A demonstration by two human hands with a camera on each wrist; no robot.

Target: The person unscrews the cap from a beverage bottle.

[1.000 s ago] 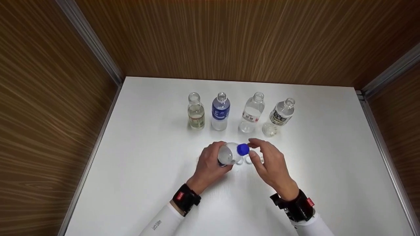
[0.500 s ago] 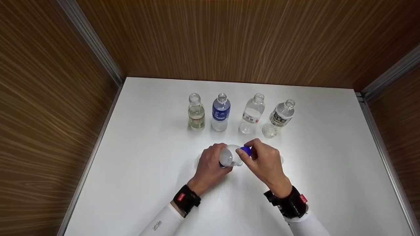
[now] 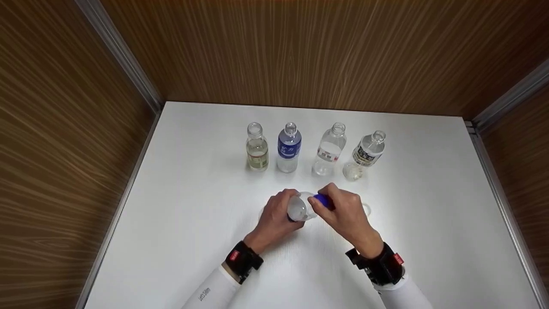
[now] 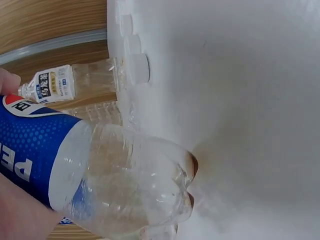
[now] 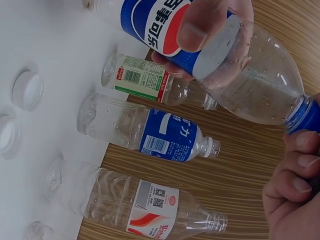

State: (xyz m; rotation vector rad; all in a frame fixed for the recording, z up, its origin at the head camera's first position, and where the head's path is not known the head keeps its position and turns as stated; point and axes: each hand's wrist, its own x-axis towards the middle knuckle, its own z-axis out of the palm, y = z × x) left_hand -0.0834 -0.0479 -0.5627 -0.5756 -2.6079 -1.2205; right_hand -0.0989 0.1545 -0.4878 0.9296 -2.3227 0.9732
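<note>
My left hand (image 3: pixel 273 219) grips a clear plastic Pepsi bottle (image 3: pixel 297 208) around its blue label, seen up close in the left wrist view. The blue cap (image 3: pixel 321 200) sits on the bottle's neck, and the thumb and curled fingers of my right hand (image 3: pixel 346 214) pinch it. In the right wrist view the same cap (image 5: pixel 306 119) shows at the mouth, with fingers around it. Droplets cling inside the bottle, which looks otherwise empty. Its base hangs close to the table in the left wrist view; whether it touches cannot be told.
Behind my hands stand uncapped bottles: a green-labelled one (image 3: pixel 257 150), a blue-labelled one (image 3: pixel 288 150), a clear one with a white-red label (image 3: pixel 328 152) and a dark-labelled one (image 3: pixel 368 150). White caps (image 5: pixel 28 90) lie on the white table (image 3: pixel 193 193). Wood-grain panels (image 3: pixel 300 51) enclose it.
My right hand has moved left from beside the blue cap and closed its thumb and fingers on it. The left hand holds the bottle in nearly the same place.
</note>
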